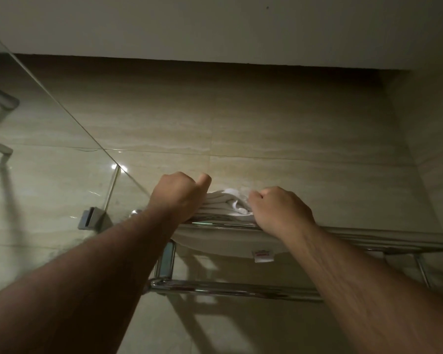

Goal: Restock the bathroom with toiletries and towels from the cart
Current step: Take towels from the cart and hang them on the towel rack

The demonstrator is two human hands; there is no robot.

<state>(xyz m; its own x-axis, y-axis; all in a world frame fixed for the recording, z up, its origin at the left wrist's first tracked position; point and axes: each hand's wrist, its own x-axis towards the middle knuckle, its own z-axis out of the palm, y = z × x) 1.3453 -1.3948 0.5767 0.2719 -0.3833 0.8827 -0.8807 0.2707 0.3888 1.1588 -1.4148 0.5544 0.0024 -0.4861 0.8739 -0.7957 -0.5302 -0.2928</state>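
Note:
A folded white towel [225, 203] lies on top of a chrome wall rack [368, 237] high on the tiled wall. My left hand [177, 195] grips the towel's left end with curled fingers, thumb up. At the right end my right hand [279, 210] holds the towel, knuckles bent over it. Part of the towel sags under the shelf bars, and a small white label [262, 256] hangs from it. Both forearms reach up from below.
A glass shower panel [49, 149] stands at the left, fixed to the wall by a metal clamp [90, 218]. The rack's lower chrome bar [228, 288] runs below the shelf. The ceiling edge is close above. A side wall closes the corner at right.

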